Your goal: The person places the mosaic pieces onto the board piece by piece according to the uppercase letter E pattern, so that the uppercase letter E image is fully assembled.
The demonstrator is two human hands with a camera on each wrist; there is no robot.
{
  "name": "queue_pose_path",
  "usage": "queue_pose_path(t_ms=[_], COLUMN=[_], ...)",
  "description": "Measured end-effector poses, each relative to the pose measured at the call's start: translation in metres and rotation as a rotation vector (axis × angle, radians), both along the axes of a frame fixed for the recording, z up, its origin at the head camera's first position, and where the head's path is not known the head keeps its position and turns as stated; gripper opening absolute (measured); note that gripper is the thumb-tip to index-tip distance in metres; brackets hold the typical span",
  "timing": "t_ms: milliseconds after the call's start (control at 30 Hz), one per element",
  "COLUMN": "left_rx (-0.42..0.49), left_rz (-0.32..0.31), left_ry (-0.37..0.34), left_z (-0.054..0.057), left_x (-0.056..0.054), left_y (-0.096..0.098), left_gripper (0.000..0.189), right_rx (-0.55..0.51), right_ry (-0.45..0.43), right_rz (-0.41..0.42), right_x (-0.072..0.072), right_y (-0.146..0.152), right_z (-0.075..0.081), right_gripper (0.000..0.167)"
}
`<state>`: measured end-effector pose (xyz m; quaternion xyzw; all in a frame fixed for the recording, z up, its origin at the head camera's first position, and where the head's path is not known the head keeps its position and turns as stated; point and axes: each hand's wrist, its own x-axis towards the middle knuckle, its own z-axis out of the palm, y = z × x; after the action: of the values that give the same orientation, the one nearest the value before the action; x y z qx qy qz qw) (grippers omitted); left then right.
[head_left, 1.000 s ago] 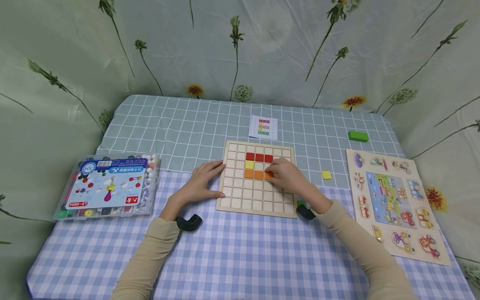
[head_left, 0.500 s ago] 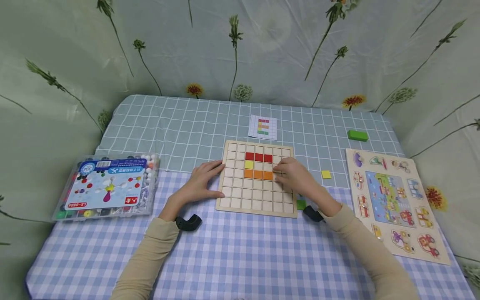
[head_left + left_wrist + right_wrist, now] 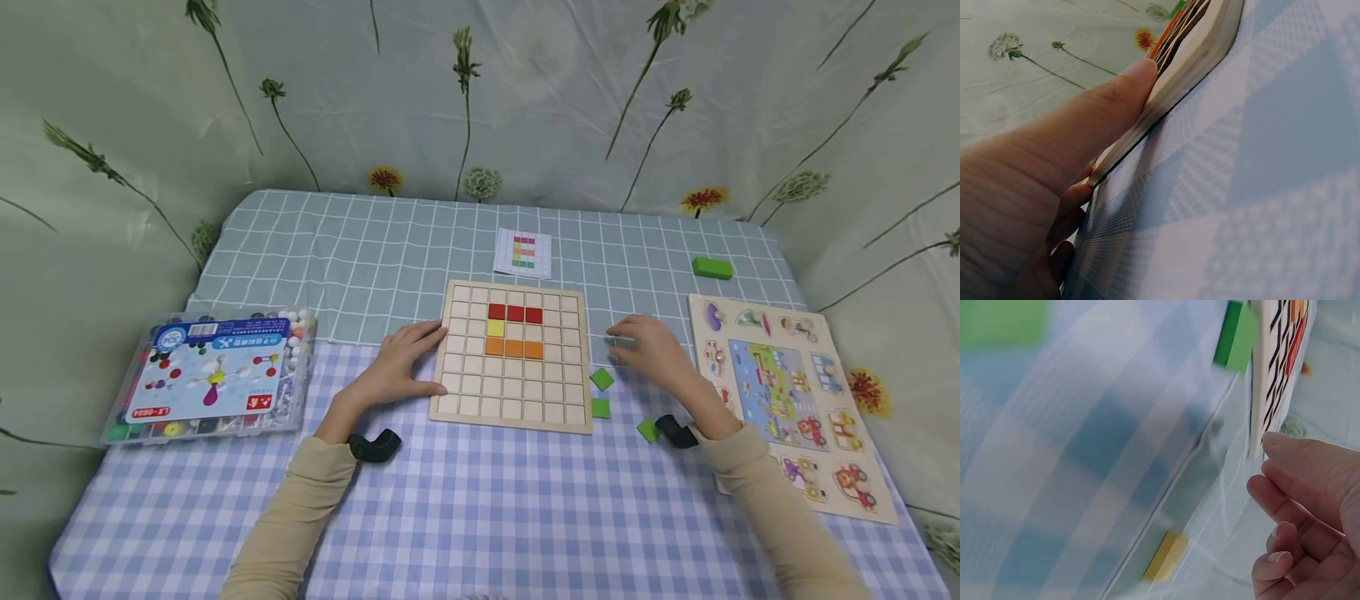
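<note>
A square wooden grid board [image 3: 512, 408] lies mid-table. It bears a row of red tiles [image 3: 515, 313], one yellow tile [image 3: 496, 328] and a row of orange tiles [image 3: 514, 347]. At the board's left edge my left hand [image 3: 393, 367] rests, thumb and fingers spread; the left wrist view shows the thumb [image 3: 1107, 103] against the rim. My right hand [image 3: 651, 354] hovers right of the board, fingers loosely bent around nothing. Near it lie green tiles [image 3: 602, 379], one partly behind the wrist camera. A loose yellow tile [image 3: 1166, 556] shows in the right wrist view, hidden in the head view.
Behind the board lies a pattern card [image 3: 523, 253] with a coloured grid. A clear plastic case [image 3: 213, 371] of small balls sits at the left. A wooden picture puzzle [image 3: 795, 408] lies at the right, with a green block [image 3: 712, 267] behind it.
My right hand has let go of the right-hand orange tile, now in the row, and moved right off the board, uncovering green tiles. My left hand stays at the board's edge.
</note>
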<state>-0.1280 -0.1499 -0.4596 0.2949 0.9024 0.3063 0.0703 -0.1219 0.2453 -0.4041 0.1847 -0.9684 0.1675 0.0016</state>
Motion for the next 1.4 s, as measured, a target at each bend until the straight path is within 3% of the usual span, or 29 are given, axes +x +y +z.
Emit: queue_pose_path(t_ms=[467, 700, 1000, 1400], left_rx=[-0.001, -0.003, -0.006, -0.004], left_rz=[0.003, 0.004, 0.0, -0.005], left_ry=[-0.005, -0.001, -0.007, 0.008], left_z=[0.002, 0.001, -0.002, -0.001], left_x=[0.0, -0.001, 0.0, -0.001], left_y=[0.0, -0.001, 0.0, 0.0], left_gripper=[0.092, 0.092, 0.093, 0.092], right_rx=[0.038, 0.056, 0.077, 0.081], right_ry=[-0.045, -0.097, -0.149, -0.015], right_rz=[-0.069, -0.072, -0.134, -0.043], right_x=[0.002, 0.001, 0.004, 0.002], right_y=[0.035, 0.04, 0.04, 0.02], right_z=[0.006, 0.002, -0.001, -0.002], right_gripper=[0.03, 0.032, 0.024, 0.022])
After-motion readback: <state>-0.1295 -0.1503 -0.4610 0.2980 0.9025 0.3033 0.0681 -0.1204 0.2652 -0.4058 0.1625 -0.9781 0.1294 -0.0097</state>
